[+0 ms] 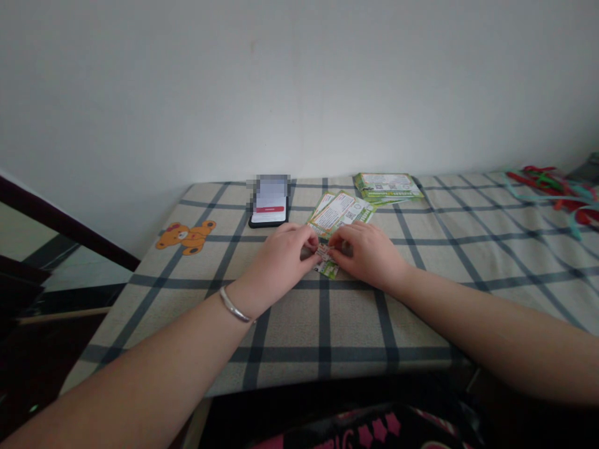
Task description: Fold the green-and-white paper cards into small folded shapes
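Note:
Between my two hands is a small green-and-white printed card [327, 268], low over the checked cloth. My left hand [287, 249] pinches its left side with thumb and fingers. On the other side, my right hand [365, 249] is closed on the card too, fingertips curled in close to the left ones. The fingers cover much of the card, so its full shape is hidden. Just beyond my hands, several larger green-and-white printed cards [344, 211] lie fanned out on the cloth. A silver bangle [234, 305] circles my left wrist.
A phone [270, 202] with a lit screen lies beyond my left hand. A stack of similar cards [390, 185] sits near the wall. Coloured ribbons [552, 187] are heaped at the far right. The checked tablecloth [290, 337] bears an orange bear picture [186, 237] at left.

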`<move>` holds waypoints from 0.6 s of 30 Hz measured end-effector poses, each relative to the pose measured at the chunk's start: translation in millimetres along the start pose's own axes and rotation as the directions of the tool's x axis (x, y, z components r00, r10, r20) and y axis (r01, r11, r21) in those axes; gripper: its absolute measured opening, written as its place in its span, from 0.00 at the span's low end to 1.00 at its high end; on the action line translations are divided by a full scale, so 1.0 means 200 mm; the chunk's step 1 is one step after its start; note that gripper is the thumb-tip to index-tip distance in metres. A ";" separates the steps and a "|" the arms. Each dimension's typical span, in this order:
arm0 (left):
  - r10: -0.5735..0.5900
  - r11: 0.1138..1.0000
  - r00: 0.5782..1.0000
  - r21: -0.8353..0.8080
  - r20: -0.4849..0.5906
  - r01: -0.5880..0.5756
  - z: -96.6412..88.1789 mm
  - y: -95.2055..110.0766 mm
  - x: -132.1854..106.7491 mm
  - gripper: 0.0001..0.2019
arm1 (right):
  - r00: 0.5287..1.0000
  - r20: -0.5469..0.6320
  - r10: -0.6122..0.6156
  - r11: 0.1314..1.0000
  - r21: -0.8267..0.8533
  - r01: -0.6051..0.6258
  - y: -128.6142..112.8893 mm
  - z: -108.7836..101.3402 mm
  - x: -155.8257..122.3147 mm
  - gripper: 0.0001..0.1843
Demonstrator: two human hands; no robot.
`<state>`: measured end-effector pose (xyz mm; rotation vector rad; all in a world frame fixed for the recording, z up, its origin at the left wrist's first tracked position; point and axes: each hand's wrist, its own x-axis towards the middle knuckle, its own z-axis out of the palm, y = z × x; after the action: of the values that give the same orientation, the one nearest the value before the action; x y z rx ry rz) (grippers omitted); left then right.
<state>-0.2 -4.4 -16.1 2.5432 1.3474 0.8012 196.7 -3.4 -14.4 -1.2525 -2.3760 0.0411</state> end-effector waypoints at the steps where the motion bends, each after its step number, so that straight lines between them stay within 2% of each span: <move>1: 0.016 1.000 1.000 0.012 0.007 -0.016 0.00 0.00 0.00 0.07 | 1.000 -0.003 -0.016 1.000 -0.005 0.016 0.00 0.00 0.00 0.05; 8: 0.082 0.997 0.996 0.005 0.019 -0.082 0.00 -0.02 0.00 0.05 | 0.983 0.026 -0.180 0.975 -0.124 0.182 0.02 -0.03 -0.04 0.11; 13: 0.135 0.991 0.990 0.004 0.030 -0.135 0.00 -0.04 0.01 0.05 | 0.983 0.059 -0.174 0.964 -0.193 0.183 0.00 -0.04 -0.04 0.12; 18: 0.212 0.974 0.974 0.071 0.080 -0.217 -0.02 -0.05 0.00 0.04 | 0.985 0.048 -0.165 0.957 -0.235 0.172 -0.01 -0.03 -0.04 0.11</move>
<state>-9.5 2.2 -16.7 2.7863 1.1176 0.6949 202.2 -11.1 -10.8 -1.1521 -2.5619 -0.2907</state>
